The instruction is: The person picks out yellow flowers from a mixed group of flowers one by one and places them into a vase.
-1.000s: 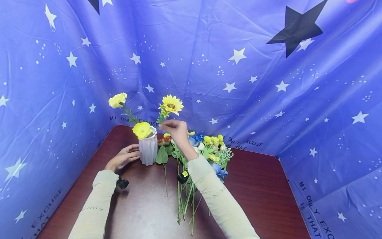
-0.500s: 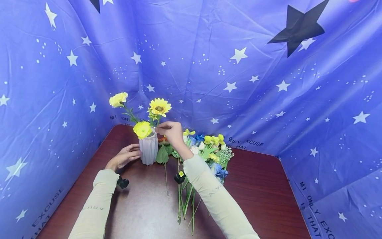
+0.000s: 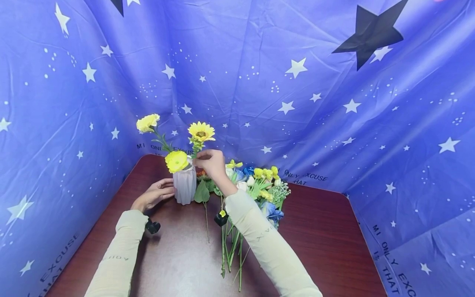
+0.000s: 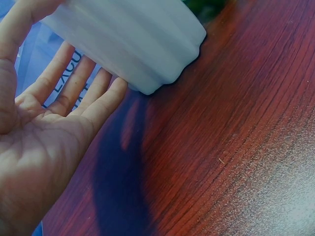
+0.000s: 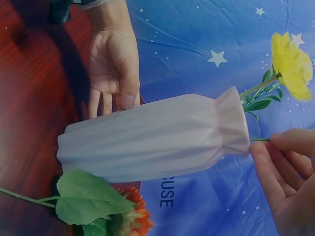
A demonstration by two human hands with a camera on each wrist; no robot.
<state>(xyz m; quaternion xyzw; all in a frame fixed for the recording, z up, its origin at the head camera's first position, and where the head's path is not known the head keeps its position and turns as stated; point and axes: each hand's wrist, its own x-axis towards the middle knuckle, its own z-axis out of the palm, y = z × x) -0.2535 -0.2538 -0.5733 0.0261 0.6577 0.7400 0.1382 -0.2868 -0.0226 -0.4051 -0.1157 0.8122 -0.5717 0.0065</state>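
Observation:
A pale ribbed vase (image 3: 184, 187) stands upright on the table, two yellow flowers (image 3: 176, 161) rising from its mouth. My left hand (image 3: 154, 196) rests its extended fingers and thumb against the vase's left side, low down in the left wrist view. With thumb and fingertips, my right hand (image 3: 213, 165) pinches the green stem (image 5: 260, 139) of a yellow sunflower (image 3: 201, 131) right at the vase's rim. The stem enters the mouth; its lower end is hidden inside. The sunflower's head stands above my right hand.
Right of the vase lies a pile of artificial flowers (image 3: 267, 175), yellow, white and blue, their stems pointing toward me. An orange flower (image 5: 140, 214) with a broad green leaf (image 5: 88, 196) lies close beside the vase. Blue star-printed cloth (image 3: 237, 82) surrounds the dark red table (image 3: 315, 239).
My right hand has moved left and slightly down, bringing the sunflower from beside the vase to its mouth. Lately the bloom has shifted slightly right. My left hand stays at the vase.

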